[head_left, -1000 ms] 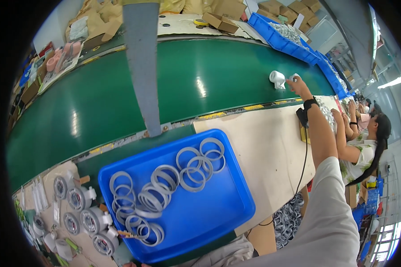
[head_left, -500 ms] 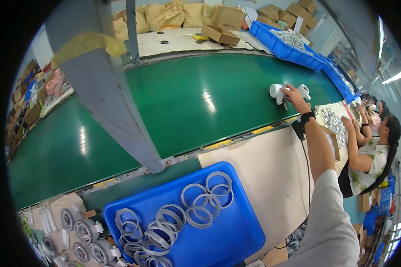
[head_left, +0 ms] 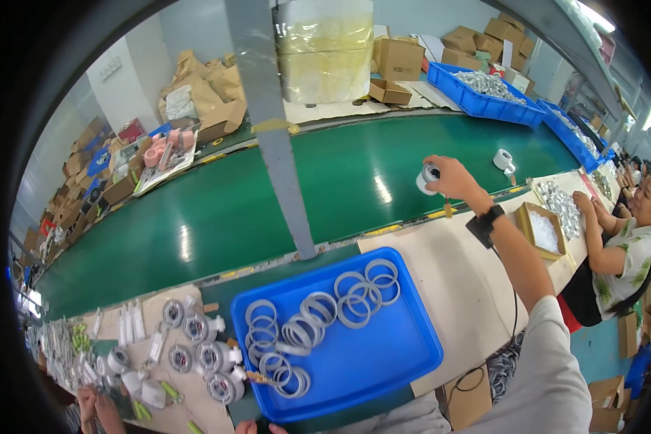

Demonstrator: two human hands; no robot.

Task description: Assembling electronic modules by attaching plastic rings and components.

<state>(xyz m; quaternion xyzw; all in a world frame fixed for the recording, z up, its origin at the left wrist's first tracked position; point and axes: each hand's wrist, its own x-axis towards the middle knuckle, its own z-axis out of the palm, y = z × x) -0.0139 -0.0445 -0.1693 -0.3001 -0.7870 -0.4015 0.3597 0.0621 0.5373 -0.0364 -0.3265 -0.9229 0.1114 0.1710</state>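
My right hand [head_left: 452, 179], with a black band on its wrist, reaches out over the green conveyor belt. Its fingers are closed around a white round housing [head_left: 427, 181] with a dark inside; a small brown tag [head_left: 448, 210] hangs below. Another white housing [head_left: 504, 160] stands on the belt farther right. Only fingertips of my left hand [head_left: 259, 428] show at the lower edge, below the blue tray [head_left: 354, 369], so its grip is hidden. Several grey rings [head_left: 354, 309] lie in that tray. Left of it are several white round dial-faced units [head_left: 210, 356].
A grey post [head_left: 286, 188] rises at the belt's near edge. A co-worker [head_left: 629, 246] sits at the right beside small silvery parts [head_left: 559, 206] and an open box [head_left: 540, 230]. Another person's hands [head_left: 98, 406] are at lower left. Blue crates [head_left: 484, 101] stand across the belt.
My right hand has lifted one white housing and brought it left, apart from the other on the belt. The view has turned; left fingertips and another person's hands now show at the lower edge.
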